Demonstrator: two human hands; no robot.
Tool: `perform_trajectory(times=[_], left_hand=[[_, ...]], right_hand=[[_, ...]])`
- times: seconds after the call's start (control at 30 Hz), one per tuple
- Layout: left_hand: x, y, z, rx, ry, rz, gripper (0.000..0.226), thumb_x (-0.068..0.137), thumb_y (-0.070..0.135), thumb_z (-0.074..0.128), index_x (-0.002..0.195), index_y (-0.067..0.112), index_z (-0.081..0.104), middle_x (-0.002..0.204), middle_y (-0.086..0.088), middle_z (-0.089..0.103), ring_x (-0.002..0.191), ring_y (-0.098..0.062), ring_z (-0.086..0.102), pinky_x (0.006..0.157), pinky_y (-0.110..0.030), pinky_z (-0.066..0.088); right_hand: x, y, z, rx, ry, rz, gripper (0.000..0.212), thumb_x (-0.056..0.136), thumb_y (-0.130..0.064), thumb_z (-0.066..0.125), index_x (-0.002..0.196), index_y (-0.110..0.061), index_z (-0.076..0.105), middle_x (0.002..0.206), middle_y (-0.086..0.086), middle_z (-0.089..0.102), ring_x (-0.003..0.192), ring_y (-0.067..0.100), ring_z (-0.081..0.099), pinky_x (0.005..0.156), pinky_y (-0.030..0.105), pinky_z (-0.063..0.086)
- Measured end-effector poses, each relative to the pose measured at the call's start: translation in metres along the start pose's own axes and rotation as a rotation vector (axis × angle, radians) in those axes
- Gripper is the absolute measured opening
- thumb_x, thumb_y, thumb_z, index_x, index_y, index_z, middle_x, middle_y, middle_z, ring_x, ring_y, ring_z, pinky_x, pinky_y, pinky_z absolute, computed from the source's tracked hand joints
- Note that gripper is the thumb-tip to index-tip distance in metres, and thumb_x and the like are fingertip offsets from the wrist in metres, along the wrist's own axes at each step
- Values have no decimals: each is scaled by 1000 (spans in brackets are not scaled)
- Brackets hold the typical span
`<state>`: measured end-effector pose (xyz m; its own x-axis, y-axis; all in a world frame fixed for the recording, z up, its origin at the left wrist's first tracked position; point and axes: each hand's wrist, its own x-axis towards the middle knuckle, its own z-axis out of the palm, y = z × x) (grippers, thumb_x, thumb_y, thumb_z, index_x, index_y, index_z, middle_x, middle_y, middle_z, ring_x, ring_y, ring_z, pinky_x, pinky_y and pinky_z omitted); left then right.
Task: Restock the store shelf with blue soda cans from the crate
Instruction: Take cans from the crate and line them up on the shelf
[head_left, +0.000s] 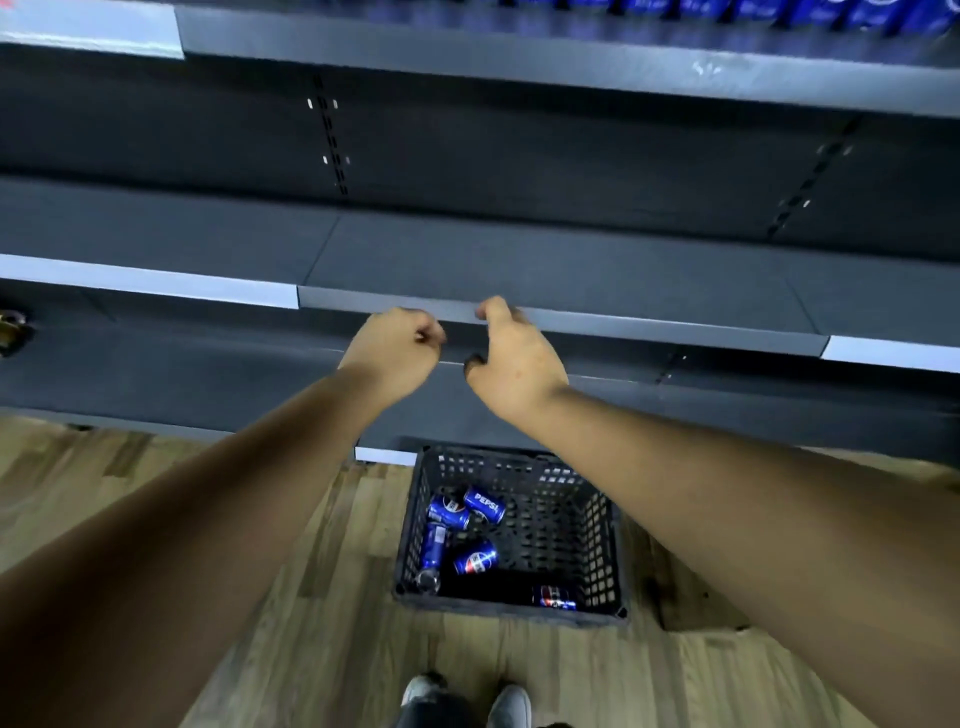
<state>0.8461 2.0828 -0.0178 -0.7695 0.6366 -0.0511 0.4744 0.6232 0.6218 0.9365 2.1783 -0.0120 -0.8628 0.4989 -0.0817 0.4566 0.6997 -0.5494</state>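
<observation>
Both arms reach out over the black crate (602, 525) toward the front edge of the middle shelf (545, 265). The left hand (397, 348) is curled into a loose fist and holds nothing. The right hand (511, 356) has bent fingers near the shelf lip, and no can shows in it; I cannot tell if it touches the lip.

The crate sits on the wood floor (322, 623), close to the bottom of the shelves, likely so the cans are easy to grab. Five blue soda cans (484, 504) lie on their sides in its left and near parts. They must be stood up on a shelf. More blue cans (779, 10) stand in a row on the top shelf, far right.

Two shoes (467, 701) stand just near the crate. The outstretched arms are above the crate, so they must come down to pick up a can.
</observation>
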Motion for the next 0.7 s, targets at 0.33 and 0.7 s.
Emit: perform_trajectory(times=[0.33,0.7], left_hand=[[-15,-82,57,-230,-129,-315,26,90,1,44,91,11,68,101,-12,68,92,-25,62,81,-30,47],[-1,-168,143,-133,-386,-496,27,92,-3,44,111,-5,63,91,-11,57,65,-16,52,49,-14,39]], right_hand=[[-5,46,80,252,-125,280,36,86,-7,54,121,-11,49,123,10,51,103,24,53,76,24,38],[-7,125,165,265,-190,490,35,83,-5,53,118,-14,55,117,5,56,98,17,54,77,22,44]])
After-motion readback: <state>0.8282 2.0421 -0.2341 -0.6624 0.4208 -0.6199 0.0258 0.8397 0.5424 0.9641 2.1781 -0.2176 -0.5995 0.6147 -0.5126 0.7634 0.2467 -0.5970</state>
